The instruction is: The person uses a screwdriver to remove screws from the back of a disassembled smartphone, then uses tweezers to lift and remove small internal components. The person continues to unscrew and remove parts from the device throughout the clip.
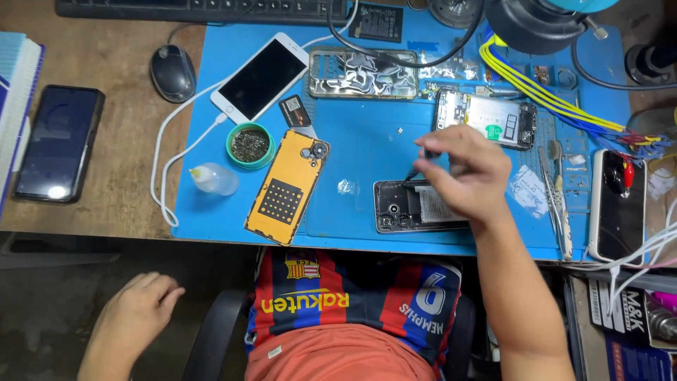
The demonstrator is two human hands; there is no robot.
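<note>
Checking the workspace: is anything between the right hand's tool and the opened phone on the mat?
Nothing visible. The right hand holds a thin dark tool whose tip is at the opened phone; the left hand hangs below the desk edge.

A wooden desk (pixel 106 212) carries a blue work mat (pixel 352 141), with a dark phone (pixel 59 143) and a mouse (pixel 173 73) lying on the bare wood to the left of the mat. On the mat lie a white phone (pixel 260 77), a green dish of screws (pixel 249 145), an orange back cover (pixel 287 186), a small clear bottle (pixel 214 178), a patterned clear case (pixel 364 73) and two opened phones (pixel 416 207) (pixel 485 118). A keyboard (pixel 204 10) sits along the desk's far edge, beyond the mat.
</note>
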